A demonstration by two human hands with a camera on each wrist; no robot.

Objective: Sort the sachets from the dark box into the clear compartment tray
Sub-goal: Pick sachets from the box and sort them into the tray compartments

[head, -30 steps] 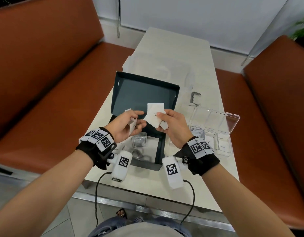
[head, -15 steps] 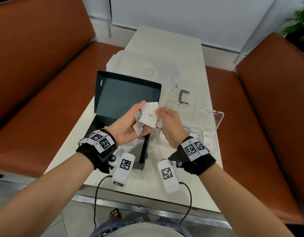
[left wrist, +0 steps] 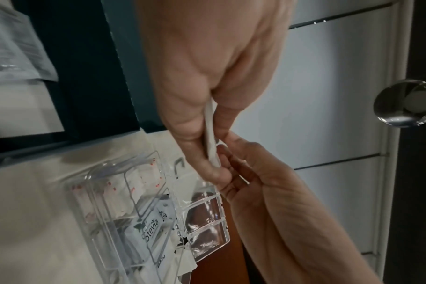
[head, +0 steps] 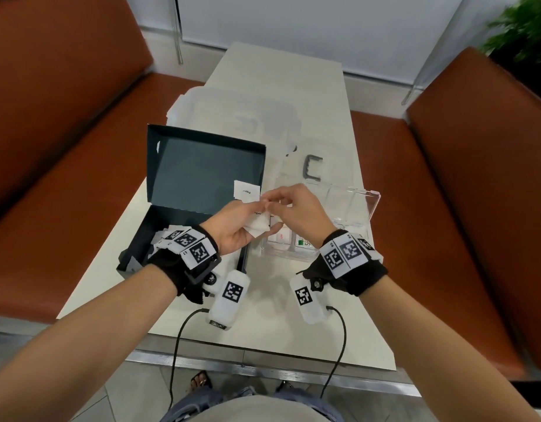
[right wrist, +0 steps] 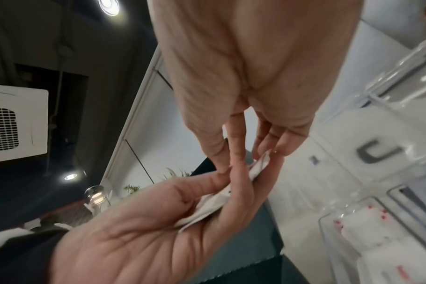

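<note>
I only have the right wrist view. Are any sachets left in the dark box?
Observer: Yes. The head view shows white sachets lying in the box, partly hidden by the left wrist.
Operator: What's in the tray besides the red-marked ones?
Observer: The left wrist view shows Stevia sachets in the neighbouring compartment of the tray.
Operator: Is its lid open?
Observer: Yes. In the head view the clear lid stands open on the far side.

A pale table (head: 293,86) stands between two brown benches (head: 65,117), a grey bracket (head: 312,171) lying on it.
</note>
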